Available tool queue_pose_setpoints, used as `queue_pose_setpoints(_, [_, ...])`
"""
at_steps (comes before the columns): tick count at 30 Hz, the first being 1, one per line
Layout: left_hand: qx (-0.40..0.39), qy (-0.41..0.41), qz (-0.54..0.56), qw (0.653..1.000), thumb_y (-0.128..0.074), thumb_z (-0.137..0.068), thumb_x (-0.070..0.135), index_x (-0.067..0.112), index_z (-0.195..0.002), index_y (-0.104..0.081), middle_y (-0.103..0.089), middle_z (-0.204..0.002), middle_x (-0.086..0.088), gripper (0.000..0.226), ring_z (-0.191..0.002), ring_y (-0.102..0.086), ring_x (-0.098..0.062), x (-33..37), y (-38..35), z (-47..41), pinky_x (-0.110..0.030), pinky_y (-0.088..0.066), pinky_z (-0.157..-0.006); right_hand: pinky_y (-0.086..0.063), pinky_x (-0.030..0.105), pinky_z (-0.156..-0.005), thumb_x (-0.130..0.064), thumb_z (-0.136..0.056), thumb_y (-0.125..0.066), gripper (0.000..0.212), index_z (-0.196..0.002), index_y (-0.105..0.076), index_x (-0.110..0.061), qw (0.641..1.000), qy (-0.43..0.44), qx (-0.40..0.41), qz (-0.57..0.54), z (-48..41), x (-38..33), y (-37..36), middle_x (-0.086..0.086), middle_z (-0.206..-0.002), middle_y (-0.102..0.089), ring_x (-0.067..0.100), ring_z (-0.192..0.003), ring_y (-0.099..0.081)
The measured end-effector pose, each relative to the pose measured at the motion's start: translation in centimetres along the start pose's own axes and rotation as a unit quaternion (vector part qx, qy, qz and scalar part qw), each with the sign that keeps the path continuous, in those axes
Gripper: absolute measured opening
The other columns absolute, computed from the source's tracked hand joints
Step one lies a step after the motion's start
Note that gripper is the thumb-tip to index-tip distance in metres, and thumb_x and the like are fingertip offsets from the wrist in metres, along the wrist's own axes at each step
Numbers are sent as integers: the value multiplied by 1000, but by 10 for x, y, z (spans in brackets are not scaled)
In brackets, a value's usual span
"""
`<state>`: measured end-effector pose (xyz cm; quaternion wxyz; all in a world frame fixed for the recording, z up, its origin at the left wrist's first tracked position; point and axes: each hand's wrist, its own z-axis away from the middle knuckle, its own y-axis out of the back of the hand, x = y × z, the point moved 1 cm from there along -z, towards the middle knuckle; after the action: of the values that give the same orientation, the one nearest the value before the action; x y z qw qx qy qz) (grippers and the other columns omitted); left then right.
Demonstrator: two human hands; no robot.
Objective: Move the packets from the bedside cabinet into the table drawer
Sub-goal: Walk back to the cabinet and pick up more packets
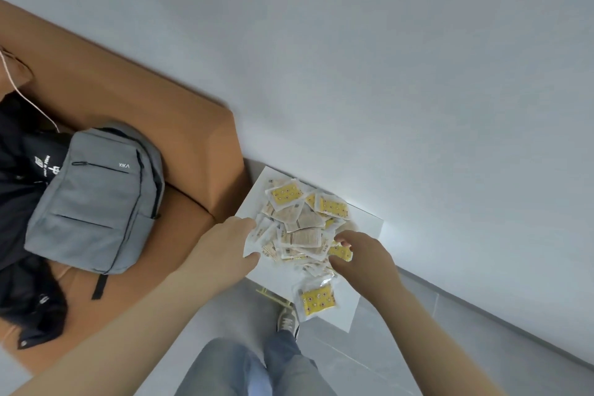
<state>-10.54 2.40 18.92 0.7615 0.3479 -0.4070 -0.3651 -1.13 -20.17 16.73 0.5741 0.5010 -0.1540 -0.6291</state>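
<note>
A heap of small yellow-and-white plastic packets lies on the flat white bedside cabinet by the wall. The left hand cups the heap's left edge; whether its fingers grasp anything, I cannot tell. The right hand pinches a yellow packet between curled fingers and thumb. A grey fabric backpack rests on the brown bed
</note>
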Motion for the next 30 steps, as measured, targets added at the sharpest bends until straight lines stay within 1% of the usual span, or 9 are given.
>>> queue_pose_setpoints(5, [-60, -47, -14, 997, -59, -85, 38, 18, -128, -45, -50, -125, 0, 49, -109, -51, -21, -14, -13, -54, -33, -44, -89, -44, 27, -90, -32, -85, -62, 40, -124, -57, -27, 997, -72, -1, -21, -23, 4, -14, -9, -123, -59, 11, -112, -55])
queue_pose_setpoints(13, [-154, -155, -53, 974, -67, -77, 47, 21, -130, -45, -52, -122, 2, 63, -110, -52, -21, -29, -69, -151, -32, -46, -86, -45, 28, -89, -30, -85, -63, 41, -125, -57, -27, 980, -187, 36, -51, -42, 28, -53, -7, -124, -59, 12, -113, -55])
queue_pose_setpoints(16, [-163, -182, -64, 968, -68, -77, 47, 18, -134, -43, -52, -126, 1, 68, -114, -51, -21, -33, -96, -180, -32, -45, -88, -43, 27, -88, -29, -85, -63, 41, -125, -58, -26, 976, -202, 57, -51, -55, 39, -68, -6, -127, -56, 15, -115, -53])
queue_pose_setpoints(20, [-171, -219, -103, 955, -72, -74, 47, 12, -128, -44, -50, -125, -2, 71, -113, -48, -20, -31, -135, -212, -32, -46, -88, -41, 27, -89, -29, -84, -64, 41, -124, -58, -26, 971, -220, 75, -61, -74, 55, -89, -8, -129, -54, 14, -118, -51])
queue_pose_setpoints(22, [-169, -240, -135, 947, -74, -70, 52, 11, -129, -42, -48, -124, -2, 79, -114, -46, -21, -28, -155, -224, -32, -45, -91, -40, 27, -89, -28, -84, -64, 42, -126, -57, -26, 968, -227, 78, -68, -82, 64, -98, -8, -130, -53, 15, -120, -49])
queue_pose_setpoints(24, [-170, -243, -190, 936, -72, -67, 60, 10, -140, -30, -39, -139, -7, 98, -129, -36, -27, -25, -176, -236, -38, -37, -105, -39, 27, -88, -27, -84, -64, 44, -128, -55, -26, 966, -234, 83, -71, -87, 73, -104, -7, -131, -52, 16, -120, -49])
queue_pose_setpoints(26, [-185, -222, -232, 929, -71, -64, 66, 15, -149, -10, -11, -156, -12, 116, -144, -10, -36, -24, -192, -246, -48, -20, -116, -39, 25, -88, -28, -85, -64, 46, -130, -54, -25, 965, -238, 87, -71, -91, 82, -110, -7, -132, -52, 16, -120, -49])
queue_pose_setpoints(28, [-199, -200, -252, 926, -70, -60, 71, 23, -150, 6, 13, -158, -11, 127, -144, 10, -41, -22, -205, -254, -57, -7, -116, -40, 26, -90, -29, -85, -64, 47, -130, -54, -25, 964, -240, 89, -72, -97, 90, -115, -7, -132, -52, 16, -120, -50])
queue_pose_setpoints(30, [-211, -185, -255, 925, -70, -56, 75, 28, -149, 14, 23, -156, -10, 134, -142, 17, -43, -20, -215, -260, -61, -3, -114, -40, 27, -91, -29, -85, -64, 47, -130, -54, -25, 964, -240, 86, -73, -103, 97, -120, -7, -132, -52, 16, -120, -50])
